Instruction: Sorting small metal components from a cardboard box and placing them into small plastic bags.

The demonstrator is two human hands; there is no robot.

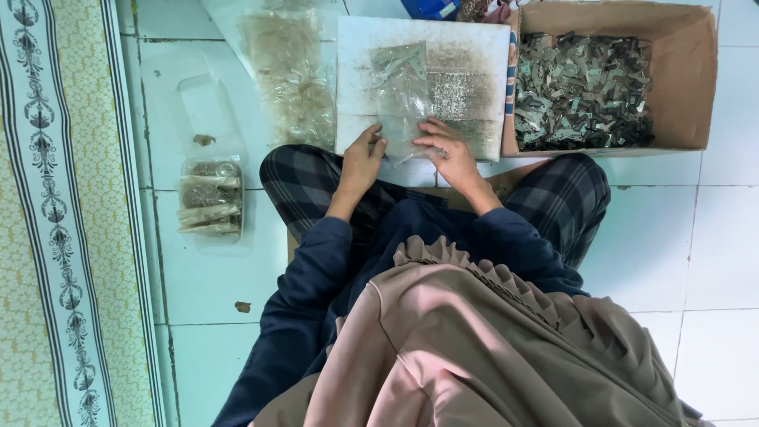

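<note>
Clear plastic bag (401, 95) lies on the white board (482, 47), at twelve o'clock from both hands, left hand (361, 164) pinching its bottom edge, right hand (451, 152) pressing flat on it.

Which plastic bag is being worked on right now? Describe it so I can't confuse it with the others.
Find the white board on the tiled floor, left of the cardboard box. The clear bag lies on it, between the left hand and right hand. Other bags lie off the board, untouched.

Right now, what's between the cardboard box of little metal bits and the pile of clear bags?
The white board lies between the cardboard box and the pile of clear bags, with a clear bag on it, in the head view.
</note>
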